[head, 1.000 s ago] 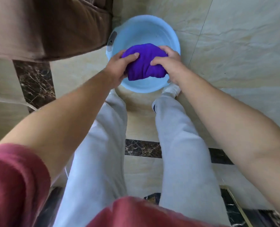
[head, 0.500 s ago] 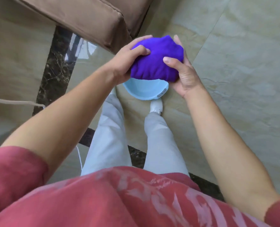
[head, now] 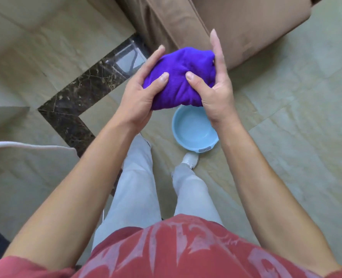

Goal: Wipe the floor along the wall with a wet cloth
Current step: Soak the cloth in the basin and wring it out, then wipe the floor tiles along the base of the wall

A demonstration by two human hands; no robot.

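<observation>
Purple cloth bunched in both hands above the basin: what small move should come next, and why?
Probably lower it toward the floor by the wall. The purple cloth is clamped between left hand and right hand, clear of the light blue basin, with no wiping begun.

Home living room; brown fabric sofa (head: 236,23); polished marble-tile floor (head: 298,121) with dark border.

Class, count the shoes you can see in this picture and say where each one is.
2. One white shoe stands on the floor just below the blue basin; the other shoe peeks out left of the basin, mostly hidden by the left forearm.
</observation>
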